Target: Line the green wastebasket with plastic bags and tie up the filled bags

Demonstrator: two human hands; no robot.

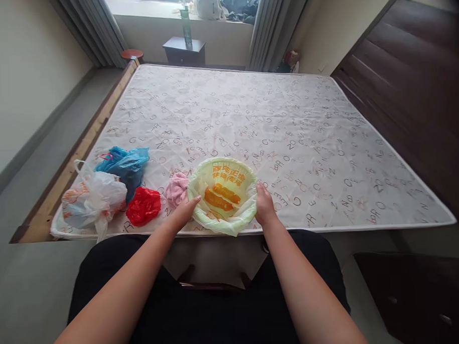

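Note:
A round bin (222, 195) lined with a pale yellow-green plastic bag is at the mattress's near edge, its opening facing me. Orange printing shows on the liner inside it. My left hand (187, 208) grips the left side of the bin, thumb at the rim. On the opposite side, my right hand (264, 203) is closed against the bin's wall, with most of its fingers hidden behind. Just left of the bin, a crumpled pink cloth (176, 189) lies close to my left hand.
Left on the mattress (307, 139) are a red plastic bag (143, 205), a white bag (96, 191) and a blue bag (126, 165). A dark headboard (407, 80) rises at right. Beyond the bed stands a nightstand (184, 48) bearing a green bottle (186, 27).

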